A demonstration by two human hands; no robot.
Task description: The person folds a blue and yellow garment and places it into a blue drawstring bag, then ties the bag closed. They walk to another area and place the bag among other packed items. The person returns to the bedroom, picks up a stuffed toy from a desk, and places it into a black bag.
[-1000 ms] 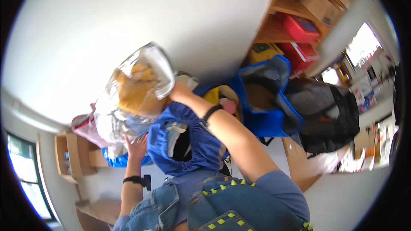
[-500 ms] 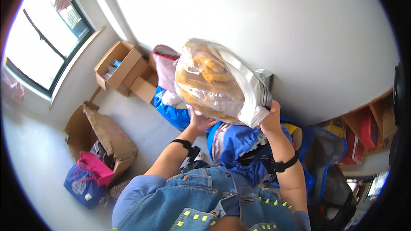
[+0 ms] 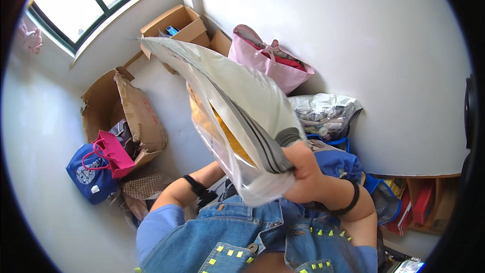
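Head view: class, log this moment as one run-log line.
right hand: grips plastic bag | left hand: hidden behind bag | bag: raised, yellow contents

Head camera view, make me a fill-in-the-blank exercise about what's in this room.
1. The right hand grips a clear plastic bag holding something ____ in colour.
2. The bag against the white wall is ____.
3. On the right wrist sits a ____ band.

Missing words: yellow; pink; black

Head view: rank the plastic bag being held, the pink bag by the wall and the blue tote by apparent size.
1. Plastic bag, though it is nearest the camera, which inflates it.
2. Pink bag.
3. Blue tote, only slightly smaller-looking than the pink one.
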